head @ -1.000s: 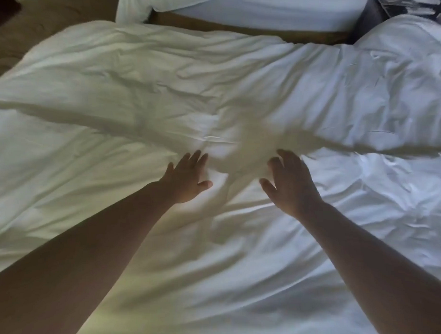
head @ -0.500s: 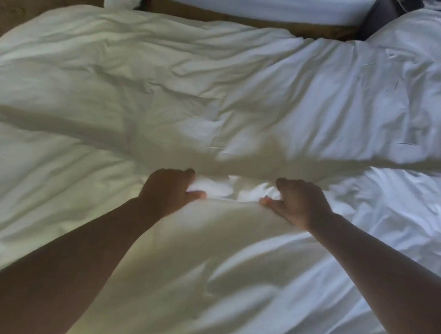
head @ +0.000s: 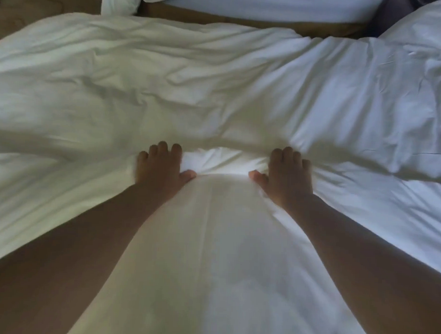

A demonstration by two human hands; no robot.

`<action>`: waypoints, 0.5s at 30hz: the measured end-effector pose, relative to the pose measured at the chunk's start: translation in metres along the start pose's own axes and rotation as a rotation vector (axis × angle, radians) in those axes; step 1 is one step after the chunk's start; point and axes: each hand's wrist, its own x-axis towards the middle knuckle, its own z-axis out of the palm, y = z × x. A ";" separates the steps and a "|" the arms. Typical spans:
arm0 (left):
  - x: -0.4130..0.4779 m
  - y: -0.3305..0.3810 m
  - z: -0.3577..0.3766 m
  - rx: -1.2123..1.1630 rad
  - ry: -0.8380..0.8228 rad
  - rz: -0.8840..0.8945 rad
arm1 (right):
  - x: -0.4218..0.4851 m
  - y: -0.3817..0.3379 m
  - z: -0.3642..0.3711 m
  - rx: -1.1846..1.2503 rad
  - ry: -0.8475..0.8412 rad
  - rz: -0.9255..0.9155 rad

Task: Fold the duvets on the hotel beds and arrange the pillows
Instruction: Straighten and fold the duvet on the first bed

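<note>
The white duvet point(head: 217, 91) covers the bed from its left edge to its right edge, so none of the mattress shows. It lies rumpled in long creases across the far half. The near half is drawn smooth and taut toward the person, which suggests a pull on the cloth, not a mere pat. A puffy white bulk point(head: 424, 36) rises at the far right corner; whether it is a pillow or more of the duvet I cannot tell. Beyond the far edge stands a second bed point(head: 257, 5) with white linen, and brown floor point(head: 32, 8) shows at the far left.

Across the middle of the bed runs a raised fold point(head: 222, 157), bunched up between the two hands. The left hand point(head: 159, 172) and the right hand point(head: 289, 179) sit on it side by side, a little apart and level with each other. That even spacing would likely keep the fold line straight when the layer is carried over.

On each hand the fingers point(head: 162, 149) are curled down over the ridge and dug into the cloth. The thumbs point inward beneath it, so both hands look clamped on a gathered handful of duvet.

I judge the folding to be at an early stage: one layer is gripped and not yet laid over, and the pillows are untouched.
</note>
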 end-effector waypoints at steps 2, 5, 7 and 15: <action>-0.009 -0.002 0.032 -0.035 0.018 -0.003 | -0.006 -0.002 0.025 0.007 -0.003 -0.013; -0.022 0.001 0.062 -0.117 0.085 -0.025 | -0.019 -0.008 0.053 0.072 0.014 -0.015; -0.024 0.004 0.070 -0.144 0.129 -0.047 | -0.022 -0.010 0.067 0.094 0.031 -0.019; -0.029 -0.005 0.046 -0.202 -0.012 0.044 | -0.020 -0.030 0.037 0.043 -0.193 0.078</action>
